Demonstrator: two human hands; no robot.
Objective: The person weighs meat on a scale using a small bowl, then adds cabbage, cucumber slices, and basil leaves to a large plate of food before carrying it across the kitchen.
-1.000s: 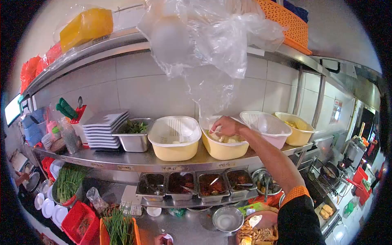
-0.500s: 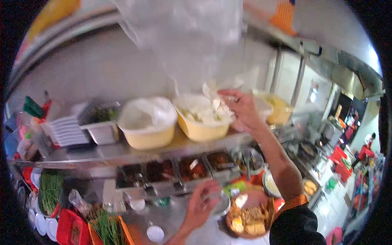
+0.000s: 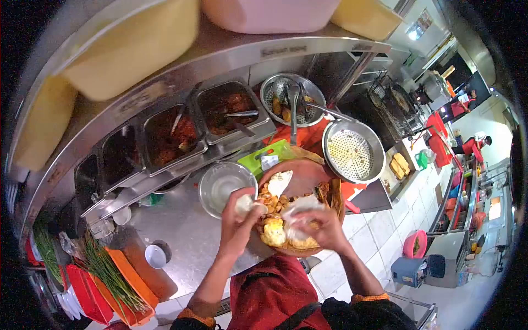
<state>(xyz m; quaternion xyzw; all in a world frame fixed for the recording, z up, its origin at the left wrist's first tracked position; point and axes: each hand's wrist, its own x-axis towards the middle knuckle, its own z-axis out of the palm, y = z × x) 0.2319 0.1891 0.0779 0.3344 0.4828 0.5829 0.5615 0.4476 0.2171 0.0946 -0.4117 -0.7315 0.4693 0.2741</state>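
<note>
My left hand (image 3: 236, 223) is closed around a small whitish item (image 3: 245, 205), too blurred to name, beside a clear round bowl (image 3: 221, 188). Over the brown clay dish (image 3: 302, 168), the fingers of my right hand (image 3: 322, 226) pinch a pale, thin, blurred item (image 3: 304, 205) that I cannot make out. The dish holds a fried egg (image 3: 273, 232), a white piece (image 3: 279, 183) and browned food pieces, partly hidden by my right hand.
Metal trays of red food (image 3: 171, 132) line the counter's back, below a shelf with tubs (image 3: 143, 47). Steel strainers (image 3: 355, 152) stand behind the dish. Green stalks (image 3: 113, 275) lie in an orange basket at left. A person (image 3: 477, 147) is far right.
The view has tilted down. My right hand has left the shelf tub of white pieces and come down over the dish. My left hand, spread before, is now closed around something beside the dish.
</note>
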